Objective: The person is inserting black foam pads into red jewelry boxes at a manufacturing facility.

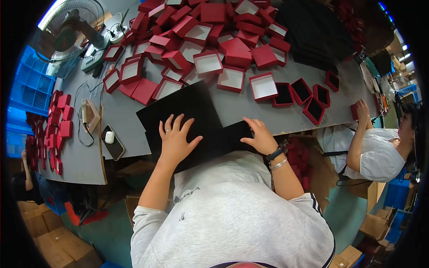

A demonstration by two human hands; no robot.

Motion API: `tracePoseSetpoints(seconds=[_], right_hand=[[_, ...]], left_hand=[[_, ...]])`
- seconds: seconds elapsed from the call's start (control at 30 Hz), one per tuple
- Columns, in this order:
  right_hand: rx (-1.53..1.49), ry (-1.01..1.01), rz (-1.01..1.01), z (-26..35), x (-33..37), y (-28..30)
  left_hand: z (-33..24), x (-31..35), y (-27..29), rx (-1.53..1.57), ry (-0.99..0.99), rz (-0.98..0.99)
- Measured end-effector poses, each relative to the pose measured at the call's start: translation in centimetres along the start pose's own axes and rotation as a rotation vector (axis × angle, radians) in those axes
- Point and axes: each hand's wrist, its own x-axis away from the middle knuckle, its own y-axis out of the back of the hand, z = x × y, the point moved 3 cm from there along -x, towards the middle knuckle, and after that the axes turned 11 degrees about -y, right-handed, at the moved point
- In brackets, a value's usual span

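- The left hand [175, 139], fingers splayed, rests on a black sheet [196, 105] beneath it.
- The right hand [260, 136] touches a black piece [233, 136] to its left; whether it grips cannot be told.
- Beyond both hands, red boxes [238, 54] crowd a gray table [125, 116].

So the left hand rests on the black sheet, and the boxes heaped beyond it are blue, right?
Not quite: the boxes heaped beyond are red, not blue, as the head view shows. The left hand does rest on the black sheet.

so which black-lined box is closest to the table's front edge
The red box lowest in the picture's right-hand cluster; the other black-lined boxes sit farther back.
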Motion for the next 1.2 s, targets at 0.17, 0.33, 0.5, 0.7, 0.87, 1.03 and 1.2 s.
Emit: tracePoseSetpoints(seconds=[0.17, 0.33, 0.5, 0.7, 0.87, 1.03, 1.2], right_hand=[[-0.225, -0.241, 0.019, 0.3, -0.3, -0.6], [-0.978, -0.369, -0.263, -2.9, -0.9, 2.1], [-0.188, 0.053, -0.326, -2.1, -4.1, 9.1], [0.106, 0.104, -0.057, -1.0, -7.7, 7.3], [-0.289, -0.024, 0.211, 3.1, -2.7, 5.5], [-1.163, -0.203, -0.105, -0.1, -2.2, 4.0], [-0.577, -0.199, -0.212, -3.0, -4.5, 2.0]], left_hand=[[0.8, -4.3, -1.3, 0.147, -0.073, -0.262], [0.0, -4.9, -2.8, 0.032, -0.176, -0.339], [-0.7, -4.7, -2.3, -0.020, -0.194, -0.324], [-0.1, -4.6, -1.6, 0.140, -0.234, -0.467], [-1.8, -4.6, -0.7, 0.481, -0.229, -0.424], [-7.5, -7.0, -2.1, 0.275, -0.359, -0.178], [-7.7, -8.2, -4.4, 0.304, -0.350, -0.054]])
